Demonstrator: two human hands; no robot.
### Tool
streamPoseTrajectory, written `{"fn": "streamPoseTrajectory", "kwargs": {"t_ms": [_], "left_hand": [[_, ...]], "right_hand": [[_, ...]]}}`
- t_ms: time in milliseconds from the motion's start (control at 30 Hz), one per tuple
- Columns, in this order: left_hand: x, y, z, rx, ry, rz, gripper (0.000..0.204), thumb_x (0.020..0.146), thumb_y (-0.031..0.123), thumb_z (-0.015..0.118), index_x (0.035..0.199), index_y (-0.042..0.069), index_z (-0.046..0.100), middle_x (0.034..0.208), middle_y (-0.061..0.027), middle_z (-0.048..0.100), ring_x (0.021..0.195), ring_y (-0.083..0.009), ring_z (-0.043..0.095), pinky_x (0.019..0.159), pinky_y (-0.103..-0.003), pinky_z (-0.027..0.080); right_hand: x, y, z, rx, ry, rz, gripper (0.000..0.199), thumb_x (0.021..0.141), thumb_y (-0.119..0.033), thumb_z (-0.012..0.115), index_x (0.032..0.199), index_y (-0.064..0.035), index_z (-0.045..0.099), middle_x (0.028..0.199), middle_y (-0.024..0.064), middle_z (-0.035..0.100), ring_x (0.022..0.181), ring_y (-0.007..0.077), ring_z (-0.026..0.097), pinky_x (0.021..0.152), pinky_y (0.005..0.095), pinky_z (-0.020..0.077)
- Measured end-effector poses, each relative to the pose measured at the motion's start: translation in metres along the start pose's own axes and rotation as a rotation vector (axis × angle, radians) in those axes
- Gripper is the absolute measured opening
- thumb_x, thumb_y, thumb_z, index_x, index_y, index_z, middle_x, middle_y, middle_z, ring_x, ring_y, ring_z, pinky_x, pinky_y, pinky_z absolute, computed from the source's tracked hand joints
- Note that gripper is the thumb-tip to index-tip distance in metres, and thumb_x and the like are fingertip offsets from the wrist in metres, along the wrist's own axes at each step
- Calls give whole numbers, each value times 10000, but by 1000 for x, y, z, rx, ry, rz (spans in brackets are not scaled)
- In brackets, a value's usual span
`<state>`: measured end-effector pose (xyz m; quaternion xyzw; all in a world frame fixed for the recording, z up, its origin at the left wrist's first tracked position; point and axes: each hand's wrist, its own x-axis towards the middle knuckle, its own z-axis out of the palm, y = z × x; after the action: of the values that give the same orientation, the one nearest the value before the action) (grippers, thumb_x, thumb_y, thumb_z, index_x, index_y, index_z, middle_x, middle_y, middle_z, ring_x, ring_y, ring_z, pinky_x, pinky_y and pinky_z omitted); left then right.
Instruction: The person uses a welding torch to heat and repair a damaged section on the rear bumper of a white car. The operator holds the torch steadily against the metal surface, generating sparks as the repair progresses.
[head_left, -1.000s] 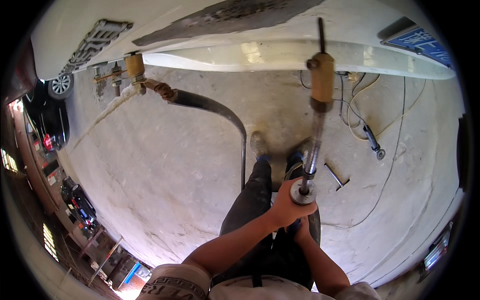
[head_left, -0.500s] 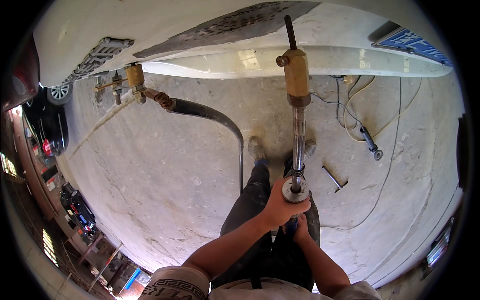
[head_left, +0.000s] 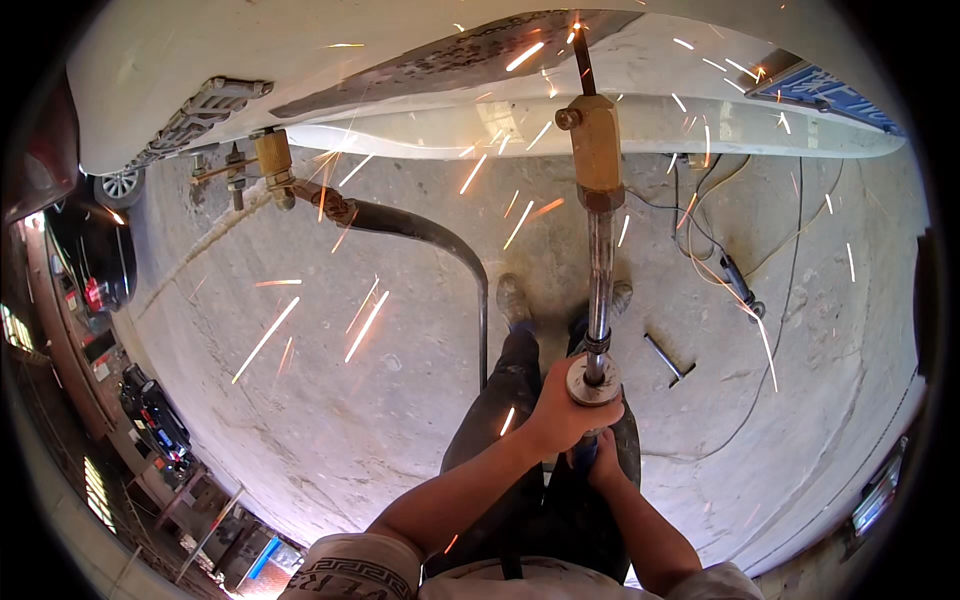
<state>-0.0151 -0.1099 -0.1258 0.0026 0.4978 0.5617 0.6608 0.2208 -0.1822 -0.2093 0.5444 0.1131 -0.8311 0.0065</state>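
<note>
I hold a long metal rod tool (head_left: 600, 270) upright in front of me. It has a brass block head (head_left: 595, 145) and a thin dark tip (head_left: 582, 55) that meets the dark strip on the white car body (head_left: 420, 130). Orange sparks spray from that spot across the view. My left hand (head_left: 560, 415) grips the rod just below its round steel disc (head_left: 592, 382). Beneath it my right hand (head_left: 602, 468) closes on the rod's lower handle, which is mostly hidden. My dark trouser legs and shoes stand on the concrete below the tool.
A second brass fitting (head_left: 272, 160) with a thick black hose (head_left: 430, 232) hangs at the left. Thin cables and a small hand tool (head_left: 738, 285) lie on the concrete floor (head_left: 300, 400) at right, beside an L-shaped metal bar (head_left: 665, 360). Parked cars (head_left: 95, 260) stand far left.
The rod has swung left and its tip has come onto the car's panel. Sparks now fly where there were none. Both hands keep their grip.
</note>
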Motion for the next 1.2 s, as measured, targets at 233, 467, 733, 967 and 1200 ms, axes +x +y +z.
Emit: {"fn": "streamPoseTrajectory", "kwargs": {"t_ms": [233, 467, 733, 967, 1200], "left_hand": [[15, 39, 3, -40, -20, -30, 170, 752, 2, 740, 842, 38, 599, 766, -18, 631, 696, -102, 607, 634, -269, 487], [-7, -6, 7, -5, 78, 52, 167, 776, 10, 741, 864, 41, 603, 763, -16, 621, 673, -96, 587, 621, -266, 481], [-3, 2, 1, -70, -23, -57, 210, 741, -15, 719, 890, 29, 577, 798, -52, 633, 699, -121, 626, 636, -277, 512], [-13, -4, 10, -68, -39, -76, 180, 762, 10, 738, 865, 39, 594, 796, 0, 614, 728, -84, 580, 665, -267, 486], [-12, -9, 0, 58, -17, -10, 188, 764, 4, 736, 868, 42, 584, 789, 5, 610, 737, -76, 573, 684, -257, 484]], "right_hand": [[2, 0, 5, -43, 35, -5, 398, 1003, -407, 429, 1015, -37, 573, 747, 107, 624, 541, 220, 608, 481, 325, 476], [-1, 0, 2, 3, 17, -7, 413, 1010, -394, 466, 1064, -15, 621, 789, 67, 643, 632, 160, 630, 561, 284, 497], [-4, -1, -8, 78, -97, 197, 365, 1007, -367, 464, 1050, -47, 632, 796, 43, 646, 675, 125, 621, 594, 258, 486], [-3, -19, -21, 107, -455, 370, 379, 1003, -399, 491, 1044, -45, 620, 813, 43, 642, 743, 114, 631, 630, 281, 500], [-7, 23, 6, -6, 143, -169, 477, 988, -430, 516, 1129, 16, 606, 932, 68, 663, 757, 142, 651, 609, 268, 511]]}}
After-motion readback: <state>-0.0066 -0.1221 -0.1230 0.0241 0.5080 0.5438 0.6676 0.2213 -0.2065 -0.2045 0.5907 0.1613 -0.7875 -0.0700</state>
